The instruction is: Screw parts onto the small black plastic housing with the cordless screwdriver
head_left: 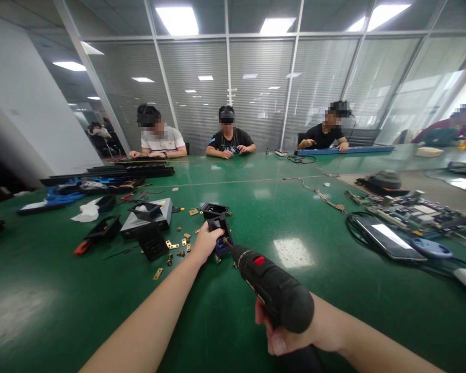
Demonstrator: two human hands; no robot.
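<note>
My right hand [283,331] is wrapped round the grip of a black cordless drill [275,285] with a red switch on top. The drill points away from me, its bit meeting a small black plastic housing [219,226]. My left hand [207,241] is closed on the near side of that housing and steadies it on the table. Another black housing [214,210] lies just behind it. Left of my hand are scattered brass plates and small fittings [174,245]. Whether the bit sits in a screw is too small to tell.
On the left are a grey metal box [149,217], black plastic parts [152,241] and an orange-handled tool [82,247]. To the right lie circuit boards [423,212], a phone [388,238] and cables. Several people sit across the green table [248,197].
</note>
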